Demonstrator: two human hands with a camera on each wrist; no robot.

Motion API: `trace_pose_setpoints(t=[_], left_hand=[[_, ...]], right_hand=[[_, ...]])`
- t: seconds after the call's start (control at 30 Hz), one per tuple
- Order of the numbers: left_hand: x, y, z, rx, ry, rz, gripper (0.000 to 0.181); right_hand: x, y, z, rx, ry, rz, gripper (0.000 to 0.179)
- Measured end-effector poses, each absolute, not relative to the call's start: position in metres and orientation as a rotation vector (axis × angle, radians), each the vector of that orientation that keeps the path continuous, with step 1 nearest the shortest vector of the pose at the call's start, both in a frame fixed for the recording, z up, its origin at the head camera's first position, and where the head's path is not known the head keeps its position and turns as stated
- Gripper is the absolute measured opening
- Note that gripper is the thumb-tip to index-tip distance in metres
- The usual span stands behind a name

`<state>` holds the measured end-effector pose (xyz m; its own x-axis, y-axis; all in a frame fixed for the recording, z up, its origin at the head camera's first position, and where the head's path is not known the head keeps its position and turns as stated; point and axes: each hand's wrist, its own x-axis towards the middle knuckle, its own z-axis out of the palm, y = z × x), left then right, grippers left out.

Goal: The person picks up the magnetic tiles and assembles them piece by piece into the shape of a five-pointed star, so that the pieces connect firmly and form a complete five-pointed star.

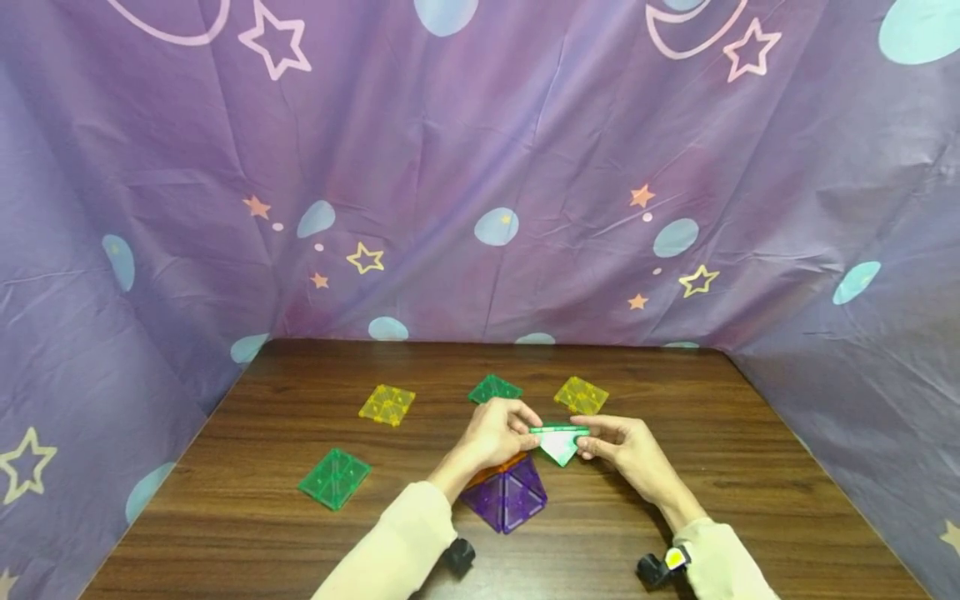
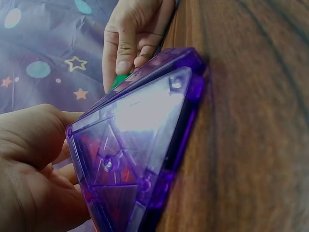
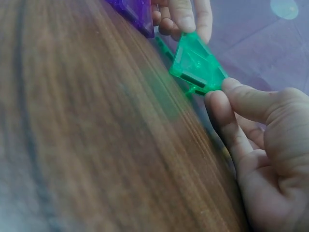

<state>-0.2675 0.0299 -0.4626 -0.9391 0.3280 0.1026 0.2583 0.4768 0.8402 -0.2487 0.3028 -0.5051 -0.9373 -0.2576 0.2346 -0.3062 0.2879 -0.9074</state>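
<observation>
Between both hands is a folded pair of green magnetic tiles (image 1: pixel 558 446), joined along an upper edge, one triangular face catching a bright glare. My left hand (image 1: pixel 498 433) pinches its left corner with thumb and fingers. From the other side, my right hand (image 1: pixel 622 442) pinches the right corner; the right wrist view shows the thumb and fingertip on the green triangle (image 3: pixel 198 63). Just in front of the left hand stands a pyramid of purple tiles (image 1: pixel 506 500) with an orange side, partly hidden by that hand. Its glossy purple triangle (image 2: pixel 130 145) fills the middle of the left wrist view.
Around the hands on the brown wooden table (image 1: pixel 247 533) lie a green tile square (image 1: pixel 334 479) at left, a yellow one (image 1: pixel 387 405) behind it, another green one (image 1: pixel 495 388) beyond the left hand and another yellow one (image 1: pixel 581 395) behind the right. A purple patterned cloth (image 1: pixel 435 167) encloses the table.
</observation>
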Motion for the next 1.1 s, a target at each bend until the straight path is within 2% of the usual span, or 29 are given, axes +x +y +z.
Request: trace_pose_setpoints(t=[0.17, 0.3, 0.43, 0.57, 0.77, 1.1], left_hand=[[-0.267, 0.025, -0.462, 0.552, 2.609, 1.490, 0.020], [-0.267, 0.004, -0.463, 0.704, 2.573, 1.498, 0.026], [-0.263, -0.032, -0.465, 0.881, 2.529, 1.448, 0.040], [-0.255, -0.062, -0.468, 0.945, 2.462, 1.333, 0.058], [-0.246, -0.065, -0.472, 1.027, 2.523, 1.126, 0.090], [-0.240, -0.054, -0.475, 0.933, 2.704, 1.060, 0.076]], right_hand=[[-0.249, 0.302, -0.506, 0.468, -2.447, 1.874, 0.039], [-0.251, 0.300, -0.507, 0.420, -2.459, 1.890, 0.039], [-0.251, 0.299, -0.507, 0.417, -2.478, 1.898, 0.041], [-0.249, 0.303, -0.505, 0.421, -2.479, 1.889, 0.041], [-0.246, 0.308, -0.505, 0.422, -2.456, 1.905, 0.041], [-0.243, 0.305, -0.506, 0.606, -2.387, 2.079, 0.040]])
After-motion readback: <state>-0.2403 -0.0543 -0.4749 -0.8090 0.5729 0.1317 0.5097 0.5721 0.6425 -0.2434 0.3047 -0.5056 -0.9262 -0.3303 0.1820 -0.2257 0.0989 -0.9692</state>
